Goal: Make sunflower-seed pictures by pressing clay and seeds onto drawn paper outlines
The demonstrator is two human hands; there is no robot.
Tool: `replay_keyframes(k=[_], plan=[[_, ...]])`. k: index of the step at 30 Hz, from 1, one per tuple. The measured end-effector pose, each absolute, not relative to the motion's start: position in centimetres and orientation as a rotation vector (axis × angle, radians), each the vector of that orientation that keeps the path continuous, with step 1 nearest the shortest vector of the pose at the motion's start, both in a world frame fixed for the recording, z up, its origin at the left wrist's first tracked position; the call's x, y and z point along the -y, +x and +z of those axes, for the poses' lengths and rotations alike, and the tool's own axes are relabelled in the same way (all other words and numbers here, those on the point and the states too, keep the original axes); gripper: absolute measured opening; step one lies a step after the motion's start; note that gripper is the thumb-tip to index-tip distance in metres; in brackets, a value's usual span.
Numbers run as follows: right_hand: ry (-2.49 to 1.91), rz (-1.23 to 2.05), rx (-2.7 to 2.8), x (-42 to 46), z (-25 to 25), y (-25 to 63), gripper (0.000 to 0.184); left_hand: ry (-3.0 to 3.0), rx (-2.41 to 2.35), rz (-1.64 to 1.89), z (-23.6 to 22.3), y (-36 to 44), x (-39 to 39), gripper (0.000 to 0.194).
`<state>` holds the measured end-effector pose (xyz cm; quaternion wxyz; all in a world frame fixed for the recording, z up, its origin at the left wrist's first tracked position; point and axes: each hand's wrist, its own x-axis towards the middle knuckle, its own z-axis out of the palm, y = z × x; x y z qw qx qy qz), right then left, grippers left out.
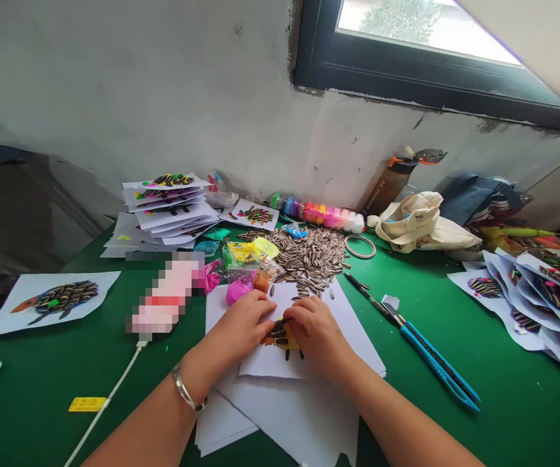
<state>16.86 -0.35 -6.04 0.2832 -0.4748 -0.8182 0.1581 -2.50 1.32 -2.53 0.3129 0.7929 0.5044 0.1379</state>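
Nearest to me, white sheets lie on the green table, and over the top sheet my left hand rests its bent fingers at the left edge of the small yellow figure with dark seeds, while my right hand bends its fingers together on the right side of it; whether either hand grips something, I cannot tell. To the right of my hands lies the blue tool, and beyond my fingers are the small colourful packets and the pile of striped seeds. Farther back, the brown bottle leans near the wall.
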Motion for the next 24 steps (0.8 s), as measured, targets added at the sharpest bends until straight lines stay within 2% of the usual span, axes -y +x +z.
replay_keyframes(k=[4,13,18,24], plan=[[-1.25,0.391,2.187,0.1,-6.2,16.6,0.018,2.1,-1.331,0.353,-2.6,-2.5,-1.3,0.027],[-1.292,0.387,2.205,0.0,-6.1,16.0,0.019,2.113,-1.332,0.368,-2.6,-2.4,-1.2,0.024],[-1.301,0.377,2.129,0.2,-6.0,17.3,0.028,2.1,-1.331,0.396,-2.8,-2.5,-1.2,0.025],[-1.373,0.374,2.188,0.5,-5.3,17.7,0.019,2.078,-1.325,0.366,-2.4,-2.6,-1.3,0.023]])
